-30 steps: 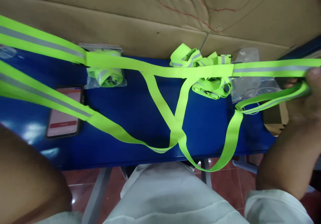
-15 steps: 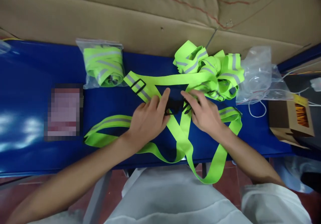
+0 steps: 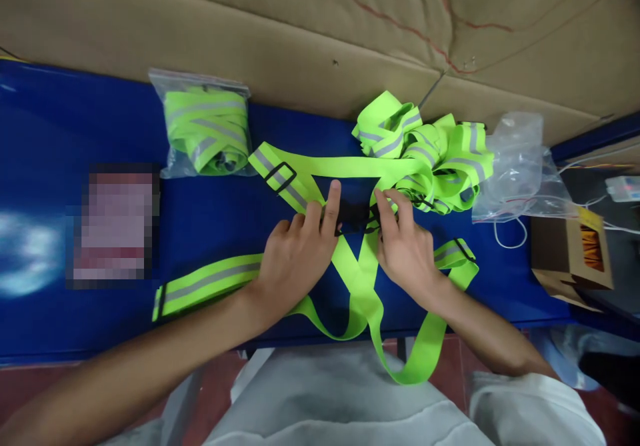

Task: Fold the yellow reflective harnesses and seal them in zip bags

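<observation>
Neon yellow-green straps with grey stripes [image 3: 345, 167] lie crossed on the blue table. A dark buckle [image 3: 355, 215] sits between my two hands, over the straps. My left hand [image 3: 305, 246] has its fingers curled at the buckle's left end, the index finger pointing forward along it. At the buckle's right end, my right hand [image 3: 406, 246] pinches the black part with thumb and fingers together. A black slider [image 3: 281, 175] is on the upper left strap. The buckle's details are too dark to tell.
A bagged strap bundle [image 3: 206, 129] lies at the back left, with a blurred-out rectangular item [image 3: 116, 223] nearer. Piled straps [image 3: 425, 146], clear plastic bags [image 3: 515, 166], and a cardboard box [image 3: 560, 249] stand toward the right of the blue table [image 3: 200, 219].
My right hand has drawn its fingers together at the buckle's right end. The lower left strap end has flattened and shifted left. The camera view has shifted slightly.
</observation>
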`<move>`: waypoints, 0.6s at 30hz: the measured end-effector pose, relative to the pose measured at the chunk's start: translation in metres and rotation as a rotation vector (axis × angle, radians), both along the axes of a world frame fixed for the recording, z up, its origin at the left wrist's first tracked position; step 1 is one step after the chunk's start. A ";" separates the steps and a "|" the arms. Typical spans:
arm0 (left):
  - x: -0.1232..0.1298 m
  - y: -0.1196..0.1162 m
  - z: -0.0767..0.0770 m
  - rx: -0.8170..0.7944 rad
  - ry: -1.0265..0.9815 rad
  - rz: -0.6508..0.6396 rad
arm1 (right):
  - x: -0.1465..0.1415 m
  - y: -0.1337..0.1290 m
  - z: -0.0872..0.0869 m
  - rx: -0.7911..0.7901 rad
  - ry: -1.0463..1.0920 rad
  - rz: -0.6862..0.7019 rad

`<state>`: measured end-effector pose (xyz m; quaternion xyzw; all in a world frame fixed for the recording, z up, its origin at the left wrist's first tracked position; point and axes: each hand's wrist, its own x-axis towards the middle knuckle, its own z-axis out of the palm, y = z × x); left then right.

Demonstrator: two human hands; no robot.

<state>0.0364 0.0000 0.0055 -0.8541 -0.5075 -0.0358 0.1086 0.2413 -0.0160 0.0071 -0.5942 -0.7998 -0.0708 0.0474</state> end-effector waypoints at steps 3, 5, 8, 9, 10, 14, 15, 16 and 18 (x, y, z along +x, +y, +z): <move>0.000 -0.001 -0.001 0.033 -0.006 0.008 | -0.001 0.000 0.000 0.007 -0.033 -0.047; 0.001 -0.003 -0.001 0.040 -0.022 -0.006 | -0.002 0.000 0.001 -0.006 -0.040 -0.060; 0.003 -0.004 0.001 0.043 -0.047 -0.040 | -0.003 0.000 0.002 -0.040 -0.051 -0.069; 0.003 -0.004 0.001 0.046 -0.050 -0.037 | -0.003 0.000 0.002 -0.048 -0.057 -0.081; 0.003 -0.003 0.002 0.048 -0.051 -0.027 | -0.002 0.001 0.002 -0.053 -0.062 -0.097; 0.001 -0.002 0.005 0.051 -0.054 0.012 | -0.002 0.001 0.002 -0.056 -0.063 -0.127; 0.001 -0.002 0.004 0.050 -0.057 0.003 | -0.003 0.001 0.002 -0.057 -0.062 -0.122; 0.001 -0.003 0.004 0.046 -0.061 -0.011 | -0.004 0.001 0.002 -0.060 -0.062 -0.115; 0.002 -0.005 0.001 0.026 -0.067 -0.041 | -0.006 0.000 0.002 -0.062 -0.064 -0.107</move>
